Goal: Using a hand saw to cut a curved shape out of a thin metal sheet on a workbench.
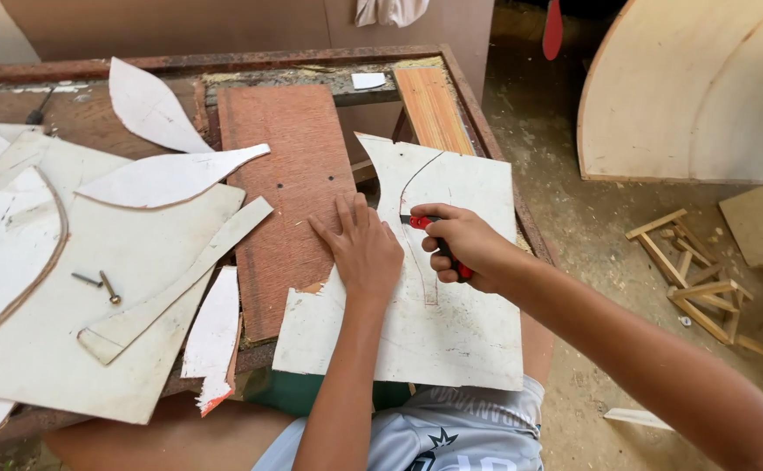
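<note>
My left hand point(362, 247) lies flat, fingers spread, on the left edge of a white laminate sheet point(451, 340) that rests on the workbench and overhangs my lap. My right hand point(464, 244) grips a red utility knife point(423, 223), its tip at a curved line drawn on the sheet. Under my left fingertips lies a reddish-brown board point(286, 174).
White cut-out scraps point(150, 109) and a large white panel point(68, 349) with two screws point(102, 283) cover the bench's left side. An orange plank point(432, 109) lies at the back. On the sawdust floor sit wooden stick frames point(695, 279) and curved plywood panels point(695, 87).
</note>
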